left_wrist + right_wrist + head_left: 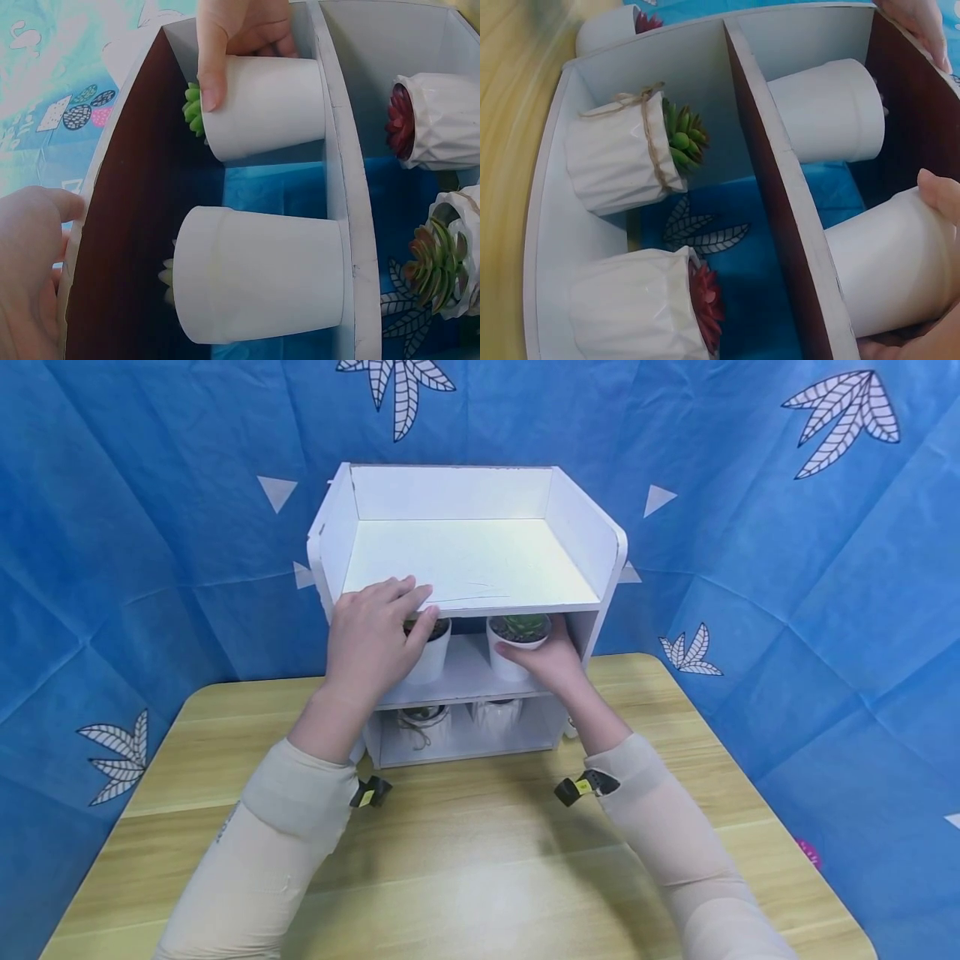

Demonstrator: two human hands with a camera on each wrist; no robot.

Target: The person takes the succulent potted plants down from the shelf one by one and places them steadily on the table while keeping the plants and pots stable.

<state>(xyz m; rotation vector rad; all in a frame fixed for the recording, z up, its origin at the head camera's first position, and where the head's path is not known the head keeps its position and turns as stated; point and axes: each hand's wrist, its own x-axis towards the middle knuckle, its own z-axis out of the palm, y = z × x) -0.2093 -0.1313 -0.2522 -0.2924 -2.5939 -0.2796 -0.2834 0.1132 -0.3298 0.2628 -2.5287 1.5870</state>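
Observation:
A white pot with a green succulent (508,652) stands on the middle level of a small white shelf unit (480,560). My right hand (552,657) grips this pot from its right side; in the left wrist view the thumb (214,71) lies over the rim. Relaxed fingers of my left hand (375,631) rest on the front left edge of the top board. Below that hand, a second white pot (259,276) sits on the same level, its plant mostly hidden in the head view.
On the bottom level stand a faceted white pot tied with twine (622,157) and another with a red succulent (634,304). A further white pot (604,34) is outside the unit. The wooden table (465,860) extends in front; blue patterned cloth (172,502) hangs behind.

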